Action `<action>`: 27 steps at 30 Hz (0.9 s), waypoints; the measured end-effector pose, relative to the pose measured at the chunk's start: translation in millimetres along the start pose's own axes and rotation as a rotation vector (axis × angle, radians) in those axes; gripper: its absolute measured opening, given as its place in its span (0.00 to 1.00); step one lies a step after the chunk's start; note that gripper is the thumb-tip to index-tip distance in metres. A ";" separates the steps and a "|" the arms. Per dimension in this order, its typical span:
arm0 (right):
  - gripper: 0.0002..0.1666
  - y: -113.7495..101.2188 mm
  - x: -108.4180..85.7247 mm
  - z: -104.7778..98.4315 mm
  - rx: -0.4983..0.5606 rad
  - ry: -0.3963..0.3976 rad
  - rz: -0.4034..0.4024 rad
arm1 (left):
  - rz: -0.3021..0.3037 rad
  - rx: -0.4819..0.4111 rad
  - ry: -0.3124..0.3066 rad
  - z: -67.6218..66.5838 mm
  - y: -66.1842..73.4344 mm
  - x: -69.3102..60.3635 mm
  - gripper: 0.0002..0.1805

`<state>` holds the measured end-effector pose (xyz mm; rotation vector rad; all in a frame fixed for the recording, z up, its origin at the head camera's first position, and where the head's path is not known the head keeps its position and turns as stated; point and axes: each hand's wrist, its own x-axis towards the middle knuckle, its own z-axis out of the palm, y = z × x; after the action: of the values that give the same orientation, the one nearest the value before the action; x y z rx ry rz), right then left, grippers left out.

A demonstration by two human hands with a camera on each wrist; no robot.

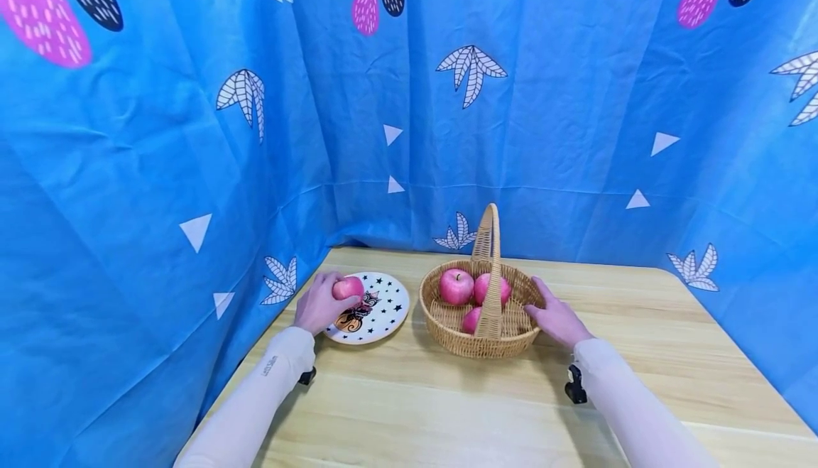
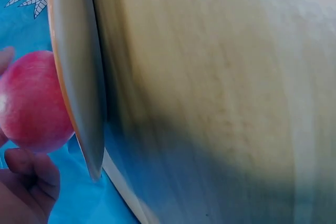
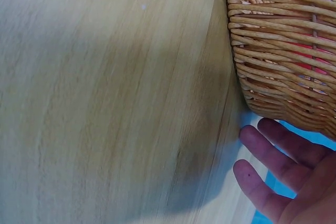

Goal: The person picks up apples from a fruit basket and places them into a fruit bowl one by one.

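My left hand (image 1: 319, 304) holds a red apple (image 1: 348, 289) over the left part of a white plate (image 1: 390, 305) with stars and a dark figure. In the left wrist view the apple (image 2: 35, 102) is by the plate's rim (image 2: 79, 77), with fingertips around it. A wicker basket (image 1: 447, 336) with a tall handle holds several apples, one of them (image 1: 456, 287) at the left inside. At the basket's right rim rests my right hand (image 1: 559, 319), thumb over the edge; the right wrist view shows its fingers (image 3: 257, 182) extended beside the basket (image 3: 283, 56).
A light wooden table (image 1: 409, 411) lies under everything. Blue patterned curtain (image 1: 543, 134) hangs behind the table and along both sides. The plate stands near the table's left edge, a small gap from the basket.
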<state>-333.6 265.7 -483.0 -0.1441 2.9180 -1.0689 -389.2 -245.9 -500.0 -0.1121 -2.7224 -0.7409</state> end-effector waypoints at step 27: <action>0.49 3.2 0.7 1.5 -0.003 0.006 -0.005 | -0.097 -0.118 -0.112 -9.6 8.4 2.3 0.45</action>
<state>-334.4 267.1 -486.2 -0.1487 2.9258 -1.0677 -387.4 -243.6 -487.4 -0.0495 -2.8055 -0.9502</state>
